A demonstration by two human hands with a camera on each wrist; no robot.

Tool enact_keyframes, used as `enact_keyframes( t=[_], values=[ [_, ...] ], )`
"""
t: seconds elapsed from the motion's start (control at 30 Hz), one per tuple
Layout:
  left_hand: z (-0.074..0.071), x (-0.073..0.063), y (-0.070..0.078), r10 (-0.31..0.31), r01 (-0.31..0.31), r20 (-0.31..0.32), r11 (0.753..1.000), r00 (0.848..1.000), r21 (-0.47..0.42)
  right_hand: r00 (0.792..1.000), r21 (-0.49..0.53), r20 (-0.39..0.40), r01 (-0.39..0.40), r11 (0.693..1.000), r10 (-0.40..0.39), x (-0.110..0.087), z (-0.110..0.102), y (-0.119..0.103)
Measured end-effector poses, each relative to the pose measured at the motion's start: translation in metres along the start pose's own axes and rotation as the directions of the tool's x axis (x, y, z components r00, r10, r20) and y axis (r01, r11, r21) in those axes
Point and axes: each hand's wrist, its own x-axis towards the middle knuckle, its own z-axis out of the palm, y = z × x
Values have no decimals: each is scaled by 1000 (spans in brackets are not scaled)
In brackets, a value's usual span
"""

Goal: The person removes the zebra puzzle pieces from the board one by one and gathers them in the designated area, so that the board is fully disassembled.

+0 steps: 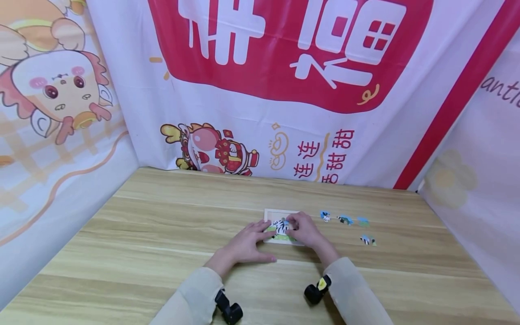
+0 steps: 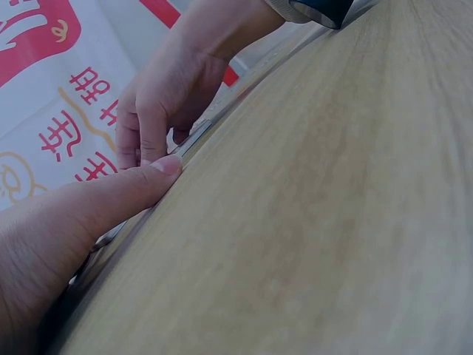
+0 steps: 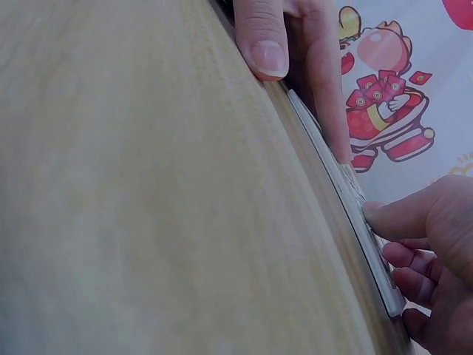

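Observation:
A small wooden jigsaw tray (image 1: 271, 212) with a pale rim lies flat on the table, partly filled with a zebra picture (image 1: 280, 227) on green. My left hand (image 1: 245, 243) reaches in from the left, fingers extended over the tray's left part and thumb apart on the wood. Over the right part, my right hand (image 1: 305, 230) has curled fingers and pinches a puzzle piece, mostly hidden by the fingertips. In the right wrist view, the right thumb (image 3: 406, 213) touches the top of the low tray. The left wrist view shows the tray only edge-on.
Several loose puzzle pieces lie right of the tray: one blue with black and white (image 1: 325, 216), a darker one (image 1: 345, 220), a blue-green one (image 1: 363, 221) and striped ones (image 1: 365, 239) nearer. Printed cloth (image 1: 227, 108) hangs behind the wooden table (image 1: 162, 216).

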Motion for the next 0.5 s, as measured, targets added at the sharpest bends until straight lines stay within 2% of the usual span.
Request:
enact_keyframes(
  t=[0.1, 0.37, 0.5],
  values=[
    [0, 0, 0, 0, 0, -1, 1000, 1000, -5, 1000, 9, 0, -6, 1000, 6, 0, 0, 0],
    [0, 0, 0, -9, 9, 3, 1000, 1000, -8, 998, 148, 3, -66, 987, 66, 0, 1, 2],
    [0, 0, 0, -14, 14, 3, 1000, 1000, -8, 997, 170, -11, -73, 983, 76, -1, 2, 3]
  ],
)
